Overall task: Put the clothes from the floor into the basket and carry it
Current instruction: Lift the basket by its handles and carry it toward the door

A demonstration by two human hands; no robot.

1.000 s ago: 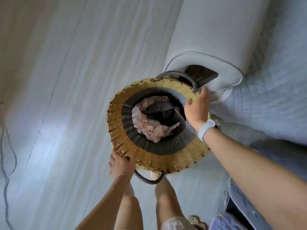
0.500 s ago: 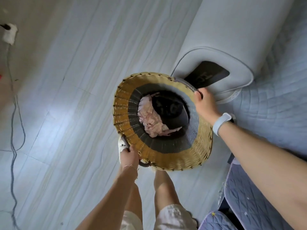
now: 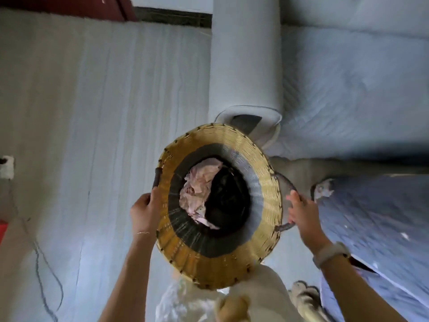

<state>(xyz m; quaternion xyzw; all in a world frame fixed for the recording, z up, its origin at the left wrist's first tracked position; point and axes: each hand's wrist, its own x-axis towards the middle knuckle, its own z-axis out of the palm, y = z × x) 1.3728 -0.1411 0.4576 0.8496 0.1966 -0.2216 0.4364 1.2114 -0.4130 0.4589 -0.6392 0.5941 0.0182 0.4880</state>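
Note:
A round woven basket [image 3: 260, 163] with a yellow rim and a dark inner band is held up in front of me, above the pale floor. Inside lie a crumpled pink garment [image 3: 199, 182] and a black garment [image 3: 228, 201]. My left hand [image 3: 145, 211] is closed around the dark handle on the basket's left side. My right hand [image 3: 301, 213] grips the grey handle on the right side; a pale band circles that wrist.
A grey sofa arm [image 3: 246, 66] and quilted seat cover [image 3: 348, 89] rise just behind the basket. A blue quilted cushion [image 3: 376, 219] lies to the right. A dark cable [image 3: 44, 270] and a white plug [image 3: 6, 167] lie on the floor at far left.
The basket has risen off the floor and turned, so its handles now sit left and right. Both hands have closed around the handles. My view has swung up towards the wall.

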